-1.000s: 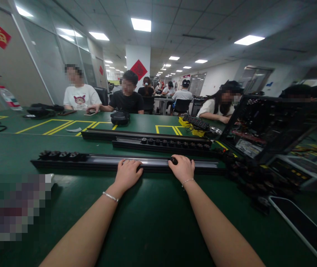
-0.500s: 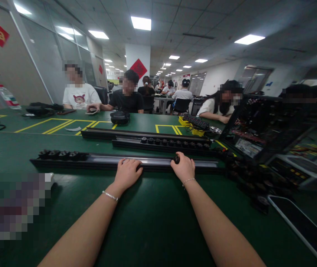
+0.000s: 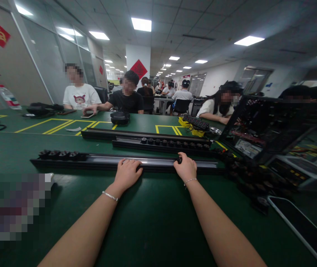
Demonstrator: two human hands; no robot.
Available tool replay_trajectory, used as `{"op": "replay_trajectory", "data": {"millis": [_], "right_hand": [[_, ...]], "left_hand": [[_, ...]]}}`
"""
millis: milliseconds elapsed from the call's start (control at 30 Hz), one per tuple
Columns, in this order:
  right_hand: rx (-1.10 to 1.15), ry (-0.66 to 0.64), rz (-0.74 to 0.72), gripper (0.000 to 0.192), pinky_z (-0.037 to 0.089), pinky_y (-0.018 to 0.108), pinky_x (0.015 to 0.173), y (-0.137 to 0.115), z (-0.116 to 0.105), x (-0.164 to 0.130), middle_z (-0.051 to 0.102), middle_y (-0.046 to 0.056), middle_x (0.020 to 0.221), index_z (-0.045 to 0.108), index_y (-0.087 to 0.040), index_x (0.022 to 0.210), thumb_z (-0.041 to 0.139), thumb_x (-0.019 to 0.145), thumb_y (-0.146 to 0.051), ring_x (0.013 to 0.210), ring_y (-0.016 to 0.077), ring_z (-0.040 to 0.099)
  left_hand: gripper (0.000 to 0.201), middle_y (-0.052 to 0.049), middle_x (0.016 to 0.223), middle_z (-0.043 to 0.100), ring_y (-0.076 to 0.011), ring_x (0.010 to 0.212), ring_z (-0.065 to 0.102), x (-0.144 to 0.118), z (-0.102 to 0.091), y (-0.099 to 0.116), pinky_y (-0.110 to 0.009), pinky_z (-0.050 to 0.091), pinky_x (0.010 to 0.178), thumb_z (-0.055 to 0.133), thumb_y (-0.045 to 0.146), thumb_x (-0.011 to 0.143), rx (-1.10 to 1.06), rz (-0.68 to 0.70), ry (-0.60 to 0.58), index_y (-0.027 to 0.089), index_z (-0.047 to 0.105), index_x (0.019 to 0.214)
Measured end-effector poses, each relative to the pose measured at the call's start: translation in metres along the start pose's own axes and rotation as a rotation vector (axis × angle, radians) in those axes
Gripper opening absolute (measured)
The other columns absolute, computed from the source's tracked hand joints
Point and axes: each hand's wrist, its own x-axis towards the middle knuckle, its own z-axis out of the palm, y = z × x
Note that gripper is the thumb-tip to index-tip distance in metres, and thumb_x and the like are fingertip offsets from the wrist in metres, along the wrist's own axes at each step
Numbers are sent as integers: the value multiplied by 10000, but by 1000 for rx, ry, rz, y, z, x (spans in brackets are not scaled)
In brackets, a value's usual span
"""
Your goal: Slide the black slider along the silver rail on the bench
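A long black rail (image 3: 153, 160) with a shiny grey channel lies across the green table in front of me. Four-pronged-looking small black parts (image 3: 64, 154) sit in a row at its left end. My left hand (image 3: 128, 172) is closed over the rail's near edge around the middle, thumb toward the right. In the fingers of my right hand (image 3: 186, 167) is a small black round part (image 3: 179, 160), held at the channel; its underside is hidden, so I cannot tell whether it is seated there.
Behind lie a second rail (image 3: 161, 147) carrying several black parts and another long black bar (image 3: 100, 132). A heap of black parts (image 3: 261, 174), a phone (image 3: 300, 226) and an open computer case (image 3: 258, 126) occupy the right. Several people sit beyond.
My right hand has shifted slightly right along the rail with the small black part. My left hand stays put. Across the table, a person's hand with a phone has moved a little left.
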Motion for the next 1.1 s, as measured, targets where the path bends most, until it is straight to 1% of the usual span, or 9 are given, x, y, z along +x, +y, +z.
{"op": "replay_trajectory", "data": {"millis": [100, 200, 400, 567, 867, 1100], "right_hand": [[-18, 30, 27, 427, 243, 426, 999, 2, -1, -1, 629, 74, 1061, 529, -218, 1167, 496, 753, -316, 1066, 231, 515], [-30, 41, 39, 445, 245, 428, 998, 4, -1, -1, 622, 83, 1073, 527, -207, 1172, 505, 745, -329, 1087, 240, 501], [-9, 27, 52, 420, 234, 418, 1010, 9, 1, 2, 627, 63, 1066, 518, -218, 1177, 469, 763, -271, 1076, 219, 509], [-30, 66, 69, 441, 206, 433, 1028, 12, 3, 2, 601, 79, 1113, 516, -208, 1185, 484, 758, -313, 1122, 233, 474], [-3, 47, 86, 454, 225, 432, 1010, 19, -1, 4, 617, 62, 1099, 502, -217, 1194, 492, 748, -302, 1098, 228, 492], [-7, 44, 84, 443, 243, 422, 1001, 18, -3, 3, 620, 62, 1107, 513, -219, 1186, 488, 751, -300, 1106, 230, 494]], "left_hand": [[279, -25, 985, 673, -226, 1000, 558, 0, -1, 1, -443, 261, 987, 406, 385, 845, -6, 2, 1, 279, 618, 992], [285, -29, 985, 672, -228, 999, 558, 0, -1, 1, -447, 263, 984, 406, 380, 845, -6, 1, -5, 267, 619, 996], [288, -26, 979, 672, -226, 989, 564, 0, -1, 0, -448, 264, 985, 399, 383, 851, 13, 13, 2, 261, 616, 995], [282, -21, 972, 674, -222, 986, 564, 1, 0, 0, -445, 266, 984, 400, 385, 851, 15, 14, 2, 263, 614, 987], [285, -22, 978, 675, -222, 986, 565, 1, -1, 0, -448, 263, 987, 410, 383, 845, 4, 8, -6, 259, 618, 995], [280, -22, 979, 676, -221, 993, 564, 1, -1, 0, -448, 262, 993, 409, 382, 845, -2, 3, -8, 270, 620, 991]]}}
